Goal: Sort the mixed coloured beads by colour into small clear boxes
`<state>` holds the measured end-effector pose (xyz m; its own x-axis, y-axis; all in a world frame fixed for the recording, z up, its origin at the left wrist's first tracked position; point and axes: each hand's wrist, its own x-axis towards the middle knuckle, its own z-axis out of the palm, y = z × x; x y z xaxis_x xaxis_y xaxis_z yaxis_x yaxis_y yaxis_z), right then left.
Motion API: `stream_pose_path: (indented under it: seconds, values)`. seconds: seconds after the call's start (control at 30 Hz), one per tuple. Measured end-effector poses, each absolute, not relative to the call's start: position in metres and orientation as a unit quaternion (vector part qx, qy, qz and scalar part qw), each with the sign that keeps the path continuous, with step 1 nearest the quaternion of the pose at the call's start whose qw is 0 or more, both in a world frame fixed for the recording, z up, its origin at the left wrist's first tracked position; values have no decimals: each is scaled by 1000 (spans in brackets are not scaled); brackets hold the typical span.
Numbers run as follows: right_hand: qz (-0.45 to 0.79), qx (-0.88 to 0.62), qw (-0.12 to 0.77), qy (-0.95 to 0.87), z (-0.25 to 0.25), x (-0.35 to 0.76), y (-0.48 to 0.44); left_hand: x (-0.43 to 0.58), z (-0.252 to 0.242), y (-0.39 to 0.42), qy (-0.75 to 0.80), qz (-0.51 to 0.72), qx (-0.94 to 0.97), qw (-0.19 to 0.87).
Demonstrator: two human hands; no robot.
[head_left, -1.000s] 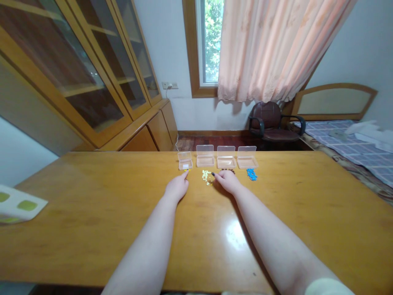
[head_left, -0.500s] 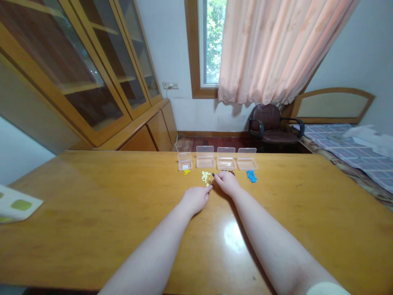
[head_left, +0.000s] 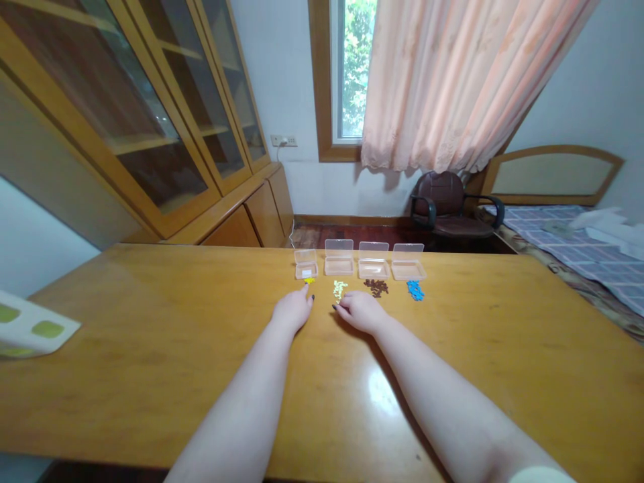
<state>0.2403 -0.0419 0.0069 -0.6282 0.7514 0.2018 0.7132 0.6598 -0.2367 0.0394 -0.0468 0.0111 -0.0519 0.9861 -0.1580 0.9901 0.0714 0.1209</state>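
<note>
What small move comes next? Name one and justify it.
Probably, the right hand should draw the pale pieces closer together: it is at their near end, and they lie strung out. The left hand is at the yellow pieces.

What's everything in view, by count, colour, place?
Boxes: four, clear, on table
Yellow pile: one, yellow, before leftmost box
Pale pile: one, pale yellow, before second box
Brown pile: one, brown, before third box
Blue pile: one, blue, before rightmost box
Table: one, brown, foreground
Panel: one, white and green, left
Cabinet: one, brown, left
Sockets: count unclear, white, wall
Window: one, brown frame, far wall
Curtain: one, pink, at window
Chair: one, maroon, beyond table
Bed: one, bluish checks, right
Bundle: one, white, on bed
Left hand: one, dark nail, at yellow pile
Right hand: one, dark nail, at pale pile
</note>
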Motion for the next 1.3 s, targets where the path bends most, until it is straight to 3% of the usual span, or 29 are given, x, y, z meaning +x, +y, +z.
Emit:
stream_pose_path:
  seconds: [0.3, 0.5, 0.7, 0.93, 1.13, 1.3]
  values:
    - [89, -425, 218, -874, -5, 239, -34, 52, 7, -51, 716, 52, 694, 53]
    - [88, -454, 258, -848, -6, 245, -29, 84, 16, -74, 605, 55, 793, 36]
    - [84, -491, 208, -842, -4, 247, -29, 94, 8, -77, 557, 77, 826, 51]
    - [109, -436, 246, -859, 0, 247, -30, 87, 0, -65, 579, 97, 807, 68]
    - [59, -497, 146, -854, 7, 246, -38, 85, 9, -73, 659, 62, 747, 60]
    - [65, -438, 153, -884, 1, 237, -40, 82, -5, -64, 630, 67, 771, 63]
